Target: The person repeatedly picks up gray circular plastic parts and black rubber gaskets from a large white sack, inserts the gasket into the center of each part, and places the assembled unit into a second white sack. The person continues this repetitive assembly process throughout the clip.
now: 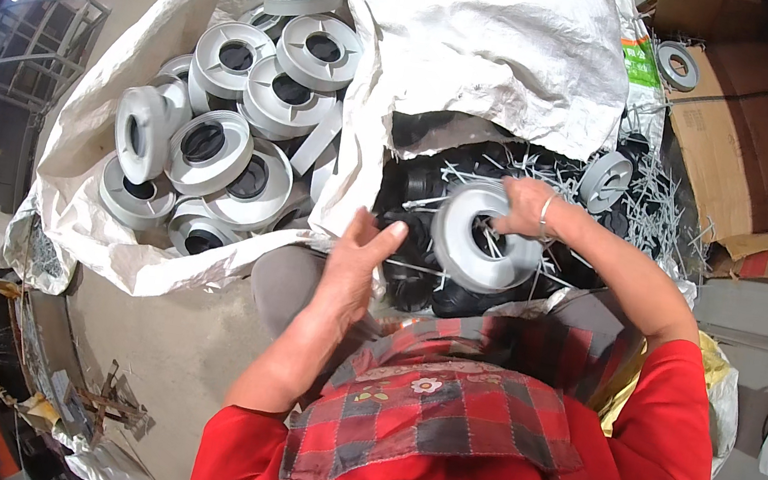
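Note:
My right hand (525, 207) has its fingers hooked over the upper right rim of a light grey plastic ring (452, 235), with fingertips in the round hole. The ring is tilted and slightly blurred, above a heap of black parts (408, 288) and thin white plastic sticks. To the left of the ring, my left hand (352, 270) is raised with thumb and forefinger apart. Its thumb comes close to a dark part; whether they touch is unclear. Several grey rings with black centres (205, 142) fill an open white woven sack (96, 242) at the left.
Another white woven sack (503, 39) lies over the heap's far side. A loose grey ring (604, 182) sits at its right among white sticks (652, 206). Farther right, a ring (677, 66) lies on flattened cardboard (747, 135). Wooden scraps (113, 406) lie on the floor at lower left.

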`<state>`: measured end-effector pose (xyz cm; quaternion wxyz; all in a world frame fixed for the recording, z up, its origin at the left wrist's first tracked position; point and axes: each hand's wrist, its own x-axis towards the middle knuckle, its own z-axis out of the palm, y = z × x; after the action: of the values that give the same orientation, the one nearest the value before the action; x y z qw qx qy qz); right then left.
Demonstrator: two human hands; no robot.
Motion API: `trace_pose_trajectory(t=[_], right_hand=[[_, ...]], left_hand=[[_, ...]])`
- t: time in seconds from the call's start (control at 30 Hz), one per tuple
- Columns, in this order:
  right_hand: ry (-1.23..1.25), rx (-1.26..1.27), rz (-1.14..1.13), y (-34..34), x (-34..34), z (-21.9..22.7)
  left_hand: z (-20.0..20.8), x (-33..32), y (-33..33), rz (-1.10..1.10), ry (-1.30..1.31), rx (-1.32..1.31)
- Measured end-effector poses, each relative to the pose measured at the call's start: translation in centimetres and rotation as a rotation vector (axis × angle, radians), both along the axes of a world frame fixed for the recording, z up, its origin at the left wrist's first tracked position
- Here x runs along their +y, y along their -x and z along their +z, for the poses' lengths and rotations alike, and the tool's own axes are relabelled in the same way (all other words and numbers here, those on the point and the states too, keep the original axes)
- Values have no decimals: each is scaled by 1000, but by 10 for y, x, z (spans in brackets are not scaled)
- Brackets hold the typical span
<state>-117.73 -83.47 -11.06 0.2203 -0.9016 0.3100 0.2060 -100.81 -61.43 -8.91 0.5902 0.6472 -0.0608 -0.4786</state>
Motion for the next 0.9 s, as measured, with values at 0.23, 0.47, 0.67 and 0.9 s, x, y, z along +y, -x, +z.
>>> trace_pose_trajectory(t=[0.23,0.47,0.67,0.9], right_hand=[[-793,-361,-833,-108,-38,-68],[-22,-437,-553,-142,-24,-91],[25,-635,-311,-59,-4,0],[-88,-723,-208,-33,57,45]], left_hand=[[-22,-15,-21,-36,260,315],[-8,-16,-20,78,179,207],[-8,-22,-14,98,217,262],[4,-18,14,-64,438,257]])
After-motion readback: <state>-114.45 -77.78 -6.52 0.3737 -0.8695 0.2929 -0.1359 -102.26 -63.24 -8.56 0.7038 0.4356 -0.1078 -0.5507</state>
